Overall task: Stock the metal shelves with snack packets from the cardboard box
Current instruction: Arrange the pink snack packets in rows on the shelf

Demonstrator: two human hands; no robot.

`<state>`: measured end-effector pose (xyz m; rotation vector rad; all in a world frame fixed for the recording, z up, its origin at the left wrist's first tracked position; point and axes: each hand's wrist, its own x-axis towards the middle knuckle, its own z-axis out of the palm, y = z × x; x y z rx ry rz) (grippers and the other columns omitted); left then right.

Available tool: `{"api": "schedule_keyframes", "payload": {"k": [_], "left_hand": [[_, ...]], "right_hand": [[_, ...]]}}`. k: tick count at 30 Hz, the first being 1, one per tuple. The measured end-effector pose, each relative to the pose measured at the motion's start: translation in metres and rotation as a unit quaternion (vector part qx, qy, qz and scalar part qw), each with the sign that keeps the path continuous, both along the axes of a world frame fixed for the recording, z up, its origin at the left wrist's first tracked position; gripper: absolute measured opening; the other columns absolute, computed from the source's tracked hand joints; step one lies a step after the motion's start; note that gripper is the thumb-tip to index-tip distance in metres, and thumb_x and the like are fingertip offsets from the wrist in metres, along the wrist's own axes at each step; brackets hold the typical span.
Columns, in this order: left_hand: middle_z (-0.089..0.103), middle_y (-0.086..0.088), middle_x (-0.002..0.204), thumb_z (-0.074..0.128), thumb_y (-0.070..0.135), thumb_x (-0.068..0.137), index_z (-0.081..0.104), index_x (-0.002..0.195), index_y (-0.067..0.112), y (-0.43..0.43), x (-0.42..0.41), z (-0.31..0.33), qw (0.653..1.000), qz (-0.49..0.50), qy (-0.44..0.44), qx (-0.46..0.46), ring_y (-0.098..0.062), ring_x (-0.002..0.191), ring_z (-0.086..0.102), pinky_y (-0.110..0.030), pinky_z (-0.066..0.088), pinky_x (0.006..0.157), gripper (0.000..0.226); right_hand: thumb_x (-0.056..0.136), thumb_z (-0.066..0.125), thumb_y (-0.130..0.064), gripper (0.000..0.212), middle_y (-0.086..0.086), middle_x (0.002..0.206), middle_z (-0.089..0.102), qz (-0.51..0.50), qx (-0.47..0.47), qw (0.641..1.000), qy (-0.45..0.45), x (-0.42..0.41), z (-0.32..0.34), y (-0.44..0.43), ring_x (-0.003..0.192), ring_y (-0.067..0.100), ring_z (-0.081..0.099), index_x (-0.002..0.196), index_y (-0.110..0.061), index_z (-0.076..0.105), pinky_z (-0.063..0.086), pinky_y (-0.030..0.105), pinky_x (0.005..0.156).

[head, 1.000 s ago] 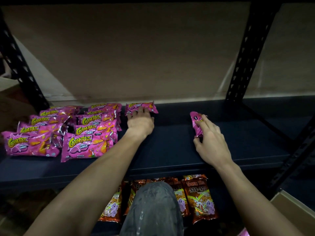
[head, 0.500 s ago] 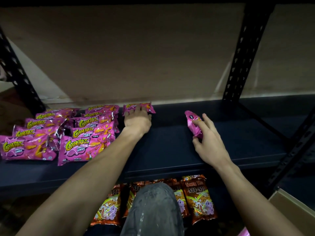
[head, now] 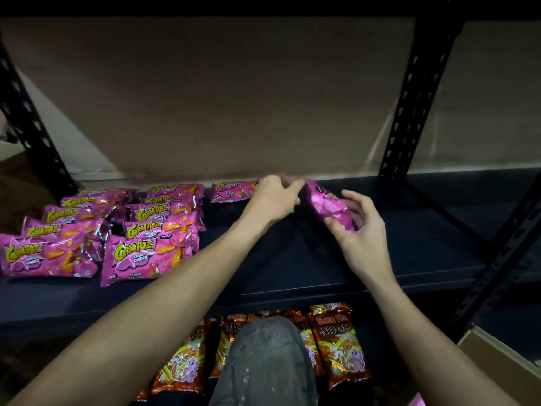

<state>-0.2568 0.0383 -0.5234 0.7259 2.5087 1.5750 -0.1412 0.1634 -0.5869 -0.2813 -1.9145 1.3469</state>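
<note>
Several pink Cornitoz packets lie in rows on the left of the dark metal shelf. One more pink packet lies flat at the back, just left of my left hand. That hand reaches rightward, its fingertips at the top end of a tilted pink packet. My right hand holds this packet from below and the side, thumb and fingers curled round it, above the shelf's middle. A corner of the cardboard box shows at the lower right.
Orange Mi-Mi snack packets stand on the lower shelf, behind my knee. Black perforated uprights rise at right and at left. A brown backing wall closes the rear. The shelf's right half is bare.
My left hand left the back packet and moved right to the other packet. My right hand lifted that packet off the shelf and brought it left and back.
</note>
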Motion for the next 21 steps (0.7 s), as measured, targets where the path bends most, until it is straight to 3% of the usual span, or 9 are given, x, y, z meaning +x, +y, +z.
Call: {"api": "schedule_keyframes", "payload": {"k": [2,4,7,9,13,18,21], "left_hand": [[0.071,-0.007,0.083,0.048,0.051,0.098,0.061,0.084,0.014,0.001,0.011,-0.002,0.994,-0.042,-0.098,-0.005,-0.016,0.057,0.063,-0.024,0.044,0.053,0.042],[0.072,-0.006,0.087,0.048,0.06,0.094,0.062,0.083,0.014,0.0,0.018,-0.005,0.989,-0.052,-0.141,-0.016,-0.018,0.066,0.069,-0.025,0.049,0.058,0.049],[0.072,-0.005,0.089,0.06,0.06,0.088,0.063,0.076,0.016,0.0,0.022,-0.007,0.987,-0.04,-0.155,-0.001,-0.016,0.084,0.069,-0.028,0.056,0.067,0.046],[0.07,-0.007,0.09,0.07,0.05,0.085,0.063,0.078,0.013,-0.004,0.017,-0.009,0.989,-0.024,-0.148,0.011,-0.011,0.081,0.064,-0.028,0.055,0.068,0.038],[0.072,-0.006,0.098,0.08,0.031,0.08,0.067,0.108,0.008,-0.019,-0.004,-0.014,0.987,-0.021,-0.161,-0.014,-0.012,0.084,0.066,-0.026,0.055,0.065,0.038],[0.072,-0.001,0.089,0.079,0.019,0.08,0.072,0.107,0.014,-0.032,-0.023,-0.009,0.985,-0.066,-0.145,-0.062,-0.012,0.077,0.064,-0.028,0.054,0.076,0.029],[0.07,0.0,0.085,0.076,0.013,0.081,0.073,0.105,0.018,-0.033,-0.026,0.0,0.982,-0.106,-0.118,-0.102,-0.009,0.069,0.059,-0.014,0.046,0.055,0.025]], "right_hand": [[0.079,0.078,-0.005,0.058,-0.009,0.117,0.067,0.001,0.045,0.999,-0.002,0.001,-0.002,-0.007,0.112,0.004,0.063,0.129,-0.023,0.055,0.049,0.026,0.098],[0.078,0.077,-0.002,0.062,-0.01,0.12,0.066,0.012,0.082,0.997,0.003,0.004,-0.002,-0.014,0.113,-0.002,0.061,0.132,-0.021,0.054,0.047,0.02,0.098],[0.076,0.075,0.007,0.07,-0.009,0.126,0.063,0.087,0.076,0.993,0.009,0.008,-0.002,-0.021,0.121,-0.002,0.057,0.137,-0.018,0.051,0.044,0.017,0.102],[0.077,0.075,0.007,0.07,-0.009,0.128,0.062,0.124,0.05,0.991,0.011,0.008,-0.003,-0.023,0.124,0.001,0.055,0.137,-0.019,0.05,0.044,0.02,0.104],[0.083,0.069,0.005,0.049,-0.008,0.121,0.066,0.101,-0.006,0.995,0.011,0.009,-0.004,-0.019,0.119,0.003,0.06,0.124,-0.022,0.06,0.049,0.026,0.102],[0.089,0.071,-0.013,0.021,-0.012,0.107,0.069,0.027,0.007,0.995,-0.093,-0.001,-0.008,-0.003,0.101,-0.002,0.063,0.109,-0.02,0.069,0.053,0.024,0.092],[0.089,0.074,-0.023,0.016,-0.008,0.096,0.072,0.039,-0.061,0.994,-0.086,-0.007,-0.005,-0.002,0.086,-0.004,0.066,0.103,-0.018,0.07,0.049,0.014,0.08]]}}
